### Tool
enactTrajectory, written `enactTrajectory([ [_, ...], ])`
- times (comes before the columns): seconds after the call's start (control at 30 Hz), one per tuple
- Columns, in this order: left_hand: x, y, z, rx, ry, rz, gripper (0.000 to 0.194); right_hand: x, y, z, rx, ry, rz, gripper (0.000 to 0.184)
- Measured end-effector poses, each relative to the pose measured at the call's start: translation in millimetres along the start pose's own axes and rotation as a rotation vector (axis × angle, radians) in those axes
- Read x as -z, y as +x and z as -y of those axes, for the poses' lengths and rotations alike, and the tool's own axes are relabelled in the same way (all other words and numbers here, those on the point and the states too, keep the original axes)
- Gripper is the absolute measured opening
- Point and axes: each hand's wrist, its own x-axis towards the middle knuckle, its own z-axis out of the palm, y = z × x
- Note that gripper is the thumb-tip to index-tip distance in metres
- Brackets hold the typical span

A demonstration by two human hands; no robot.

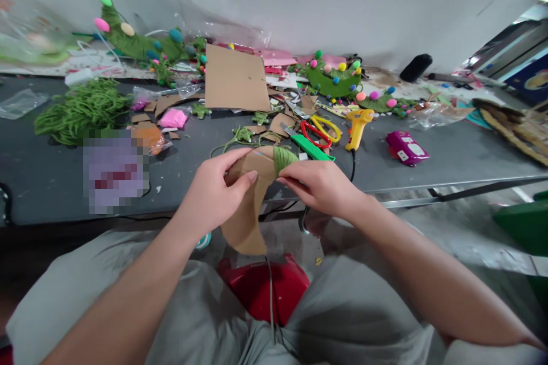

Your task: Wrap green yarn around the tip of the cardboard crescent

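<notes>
A curved, crescent-like piece of brown cardboard point(244, 231) hangs over the table's front edge, its lower end pointing down between my knees. Green yarn point(283, 159) is wrapped round its upper right end. My left hand point(218, 188) grips the cardboard near the top, thumb across its face. At the wrapped end, my right hand point(321, 182) has its fingers pinched together at the yarn's lower edge; the strand between them is mostly hidden. A loose strand of yarn runs on the table behind my left hand, near a small green yarn-wrapped piece point(243, 135).
Behind my hands lie red-handled scissors point(315, 136), yellow-handled scissors point(327, 128), a green ridged tool point(312, 148) and a yellow glue gun point(356, 128). A yarn heap point(88, 108) is left, a purple packet point(406, 148) right. Cardboard sheet point(237, 80) and pompom-trimmed green crescents point(334, 80) stand behind.
</notes>
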Motion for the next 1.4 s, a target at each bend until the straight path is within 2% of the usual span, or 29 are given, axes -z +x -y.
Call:
enactTrajectory([
  [0.17,-0.9,1,1,0.057,-0.019,0.189,0.04,13,1,-4,0.094,-0.105,0.032,0.026],
  [0.3,0.2,2,0,0.103,-0.019,0.296,0.042,24,3,-5,0.133,-0.151,0.03,0.025],
  [0.5,3.3,0,-1,0.067,0.008,0.394,0.047,28,4,-9,0.152,-0.144,0.028,0.023],
  [0.63,5.7,-1,-4,0.097,-0.146,0.447,0.044,29,5,-17,0.139,-0.057,0.001,0.022],
  [0.83,9.3,-2,-3,0.138,-0.312,0.465,0.042,34,4,-26,0.096,0.084,-0.014,0.022],
  [1.13,11.9,-3,-2,0.165,-0.393,0.435,0.044,35,4,-31,0.049,0.217,-0.056,0.019],
  [1.4,9.9,-6,-7,0.246,-0.662,0.356,0.047,21,3,-33,-0.095,0.544,-0.09,0.025],
])
